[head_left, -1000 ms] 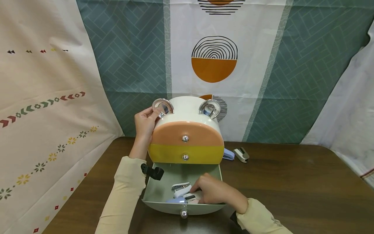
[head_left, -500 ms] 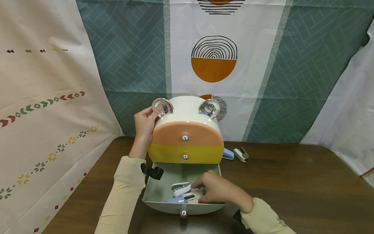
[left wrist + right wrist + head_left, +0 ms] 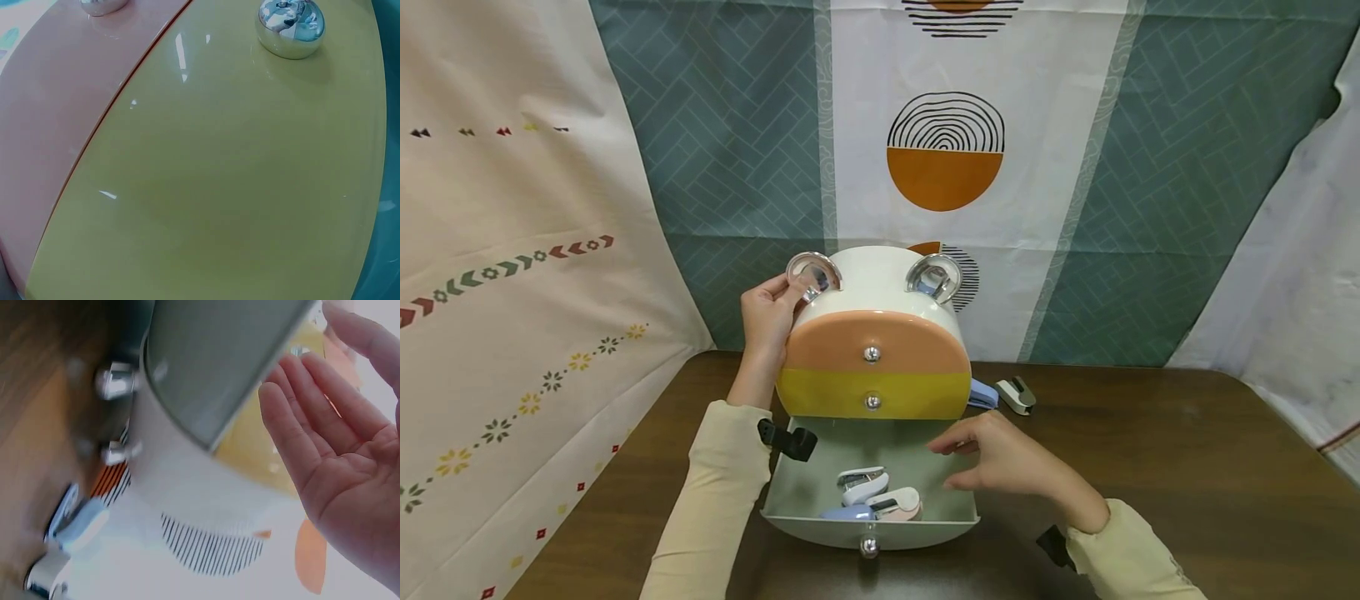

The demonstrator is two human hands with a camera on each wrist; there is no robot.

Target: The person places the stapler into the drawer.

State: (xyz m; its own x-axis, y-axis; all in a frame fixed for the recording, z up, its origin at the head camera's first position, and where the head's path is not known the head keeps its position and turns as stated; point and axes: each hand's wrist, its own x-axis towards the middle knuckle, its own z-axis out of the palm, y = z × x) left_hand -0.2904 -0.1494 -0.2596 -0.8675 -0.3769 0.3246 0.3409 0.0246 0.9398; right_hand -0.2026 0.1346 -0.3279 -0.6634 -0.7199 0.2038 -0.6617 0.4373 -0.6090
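A small rounded cabinet (image 3: 874, 283) with two chrome ring-shaped ears stands on the table. My left hand (image 3: 766, 315) grips its left ear (image 3: 832, 273), thumb at the ring. The green bottom drawer (image 3: 805, 500) is pulled out. Inside lie a white stapler (image 3: 868, 490), a blue stapler (image 3: 847, 513) and a white-and-pink stapler (image 3: 908, 500), close together near the drawer's front. My right hand (image 3: 1003, 457) hovers over the drawer's right side, holding nothing, thumb and fingers apart. In the right wrist view its palm (image 3: 362, 500) and spread fingers show beside the drawer.
Behind the cabinet's right side, a blue stapler (image 3: 982, 394) and a white-and-green stapler (image 3: 1018, 396) lie on the wooden table (image 3: 1150, 467). The orange drawer (image 3: 827, 342) and yellow drawer (image 3: 820, 396) are closed. A patterned cloth (image 3: 745, 125) hangs behind.
My right hand has left the staplers at the drawer's front, moved up and to the right, and spread its fingers. The left hand keeps its hold on the ear.
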